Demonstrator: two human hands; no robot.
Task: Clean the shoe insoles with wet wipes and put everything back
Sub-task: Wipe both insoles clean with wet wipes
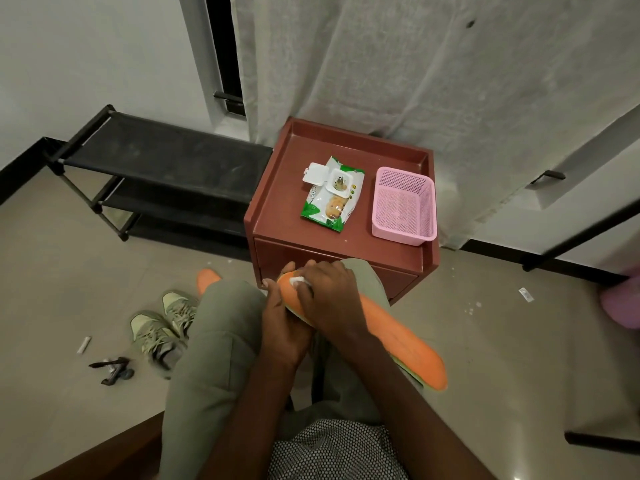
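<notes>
Seated person seen from above, knees toward a small reddish-brown worktop (pixel 277 216) with a raised rim. An orange insole (pixel 391 329) lies across the lap, its toe end pointing far-left toward the worktop front and its heel end reaching near-right past the right knee; a green edge shows along its underside. The left hand (pixel 282 318) grips the insole from below near the toe end, fingers curled round its edge. The right hand (pixel 327 294) presses a small white wipe (pixel 297 281) onto the top of the toe end, fingers bent over the wipe and pinching it against the orange surface. A second orange insole (pixel 207 278) lies on the floor just left of the left knee, only its tip visible. Two olive-green shoes (pixel 162 327) with laces sit side by side on the floor near that insole. On the worktop, a green-and-white wipes pack (pixel 330 199) lies at centre with its white flip lid (pixel 314 173) open toward the far left; a pink mesh basket (pixel 403 206) stands just right of the pack, apart from it. A black shoe rack (pixel 156 168) stands against the wall left of the worktop, and a grey curtain (pixel 433 64) hangs behind
</notes>
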